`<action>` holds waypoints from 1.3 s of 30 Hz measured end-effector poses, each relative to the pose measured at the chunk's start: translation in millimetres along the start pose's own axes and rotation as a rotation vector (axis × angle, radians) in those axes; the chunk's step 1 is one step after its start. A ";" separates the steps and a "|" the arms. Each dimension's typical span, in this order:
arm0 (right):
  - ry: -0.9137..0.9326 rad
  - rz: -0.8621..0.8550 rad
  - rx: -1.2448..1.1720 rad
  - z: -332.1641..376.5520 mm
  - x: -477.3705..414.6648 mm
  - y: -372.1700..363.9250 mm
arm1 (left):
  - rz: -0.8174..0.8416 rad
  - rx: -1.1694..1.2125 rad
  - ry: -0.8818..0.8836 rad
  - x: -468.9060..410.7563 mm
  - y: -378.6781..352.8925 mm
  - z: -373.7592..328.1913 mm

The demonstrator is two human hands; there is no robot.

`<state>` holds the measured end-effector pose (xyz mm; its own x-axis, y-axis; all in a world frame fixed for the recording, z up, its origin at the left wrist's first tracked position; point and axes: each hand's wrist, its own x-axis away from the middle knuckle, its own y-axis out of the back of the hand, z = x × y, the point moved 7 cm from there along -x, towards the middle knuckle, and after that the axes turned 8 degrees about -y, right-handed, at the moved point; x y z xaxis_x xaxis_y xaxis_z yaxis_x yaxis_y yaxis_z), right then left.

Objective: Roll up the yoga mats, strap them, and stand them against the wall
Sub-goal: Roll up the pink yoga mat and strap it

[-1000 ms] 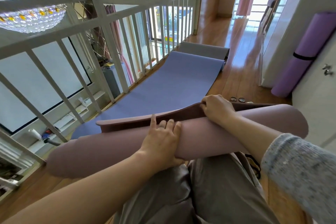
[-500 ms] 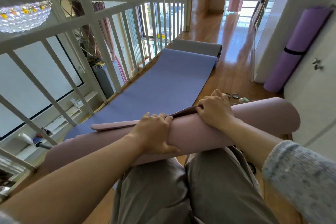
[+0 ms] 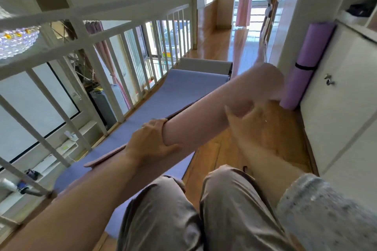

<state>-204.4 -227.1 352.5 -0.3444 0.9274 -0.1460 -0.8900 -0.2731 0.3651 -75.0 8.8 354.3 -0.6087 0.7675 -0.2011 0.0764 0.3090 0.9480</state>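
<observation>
A rolled pink yoga mat is held slantwise over my lap, its far end raised toward the upper right. My left hand grips the roll near its middle, fingers wrapped over the top. A loose outer flap of the pink mat sticks out just left of that hand. Blurred by motion, my right hand cups the roll from below, thumb and fingers up its sides. A blue-purple mat lies unrolled on the floor beneath. A rolled purple mat with a black strap leans against the white cabinet.
A white railing runs along the left beside the flat mat, with a drop behind it. A grey mat lies past the blue-purple one. White cabinet doors line the right. Wooden floor stretches between my knees and the cabinet.
The pink roll has swung from lying level across my lap to a slant, its right end lifted up and away. My right hand moved from the top edge to the underside.
</observation>
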 end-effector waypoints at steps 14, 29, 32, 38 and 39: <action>-0.397 0.610 -0.675 74.5 -35.2 -20.3 | 0.060 0.435 0.074 -111.2 57.8 -45.4; -0.078 0.463 -0.193 -6.2 -77.5 -19.7 | 0.311 1.087 0.439 -139.6 -59.0 -74.9; -0.033 0.477 -0.128 -21.6 -80.6 -38.7 | 0.255 1.253 0.560 -139.9 -81.9 -64.7; 0.040 0.561 0.022 -38.7 -104.1 -70.4 | 0.273 1.333 0.646 -170.5 -108.8 -45.7; 0.037 0.569 0.040 -44.3 -111.0 -75.5 | 0.283 1.336 0.645 -175.9 -114.3 -43.7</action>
<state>-112.2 -320.7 300.4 -0.7772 0.6271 0.0520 -0.5492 -0.7163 0.4306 -11.2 -186.1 292.1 -0.6563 0.6265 0.4205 0.6725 0.7384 -0.0505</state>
